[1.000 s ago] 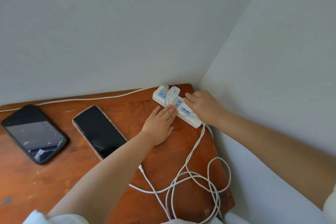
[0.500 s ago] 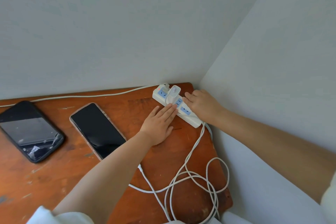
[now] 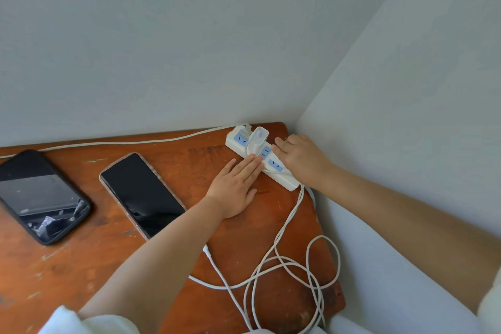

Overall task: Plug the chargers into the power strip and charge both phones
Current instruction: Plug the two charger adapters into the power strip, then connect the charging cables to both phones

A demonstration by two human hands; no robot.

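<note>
A white power strip (image 3: pixel 282 180) with blue sockets lies at the table's far right corner, its red light on. One white charger (image 3: pixel 258 140) stands plugged into it. My left hand (image 3: pixel 234 187) lies flat on the table with its fingertips against the strip's near side, just below the charger. My right hand (image 3: pixel 302 161) curls over the strip's far side and grips it. A phone in a light case (image 3: pixel 141 194) and a phone in a black case (image 3: pixel 40 196) lie face up to the left, both screens dark, neither with a cable in it.
White cables (image 3: pixel 287 266) loop loosely over the table's right front, with a free connector end (image 3: pixel 207 251) beside my left forearm. The strip's own cord (image 3: pixel 122 142) runs along the back wall. Walls close in behind and on the right of the wooden table (image 3: pixel 81 266).
Both hands stay where they were on the power strip. Only the view has drifted slightly, so the phones sit a little further left in it.
</note>
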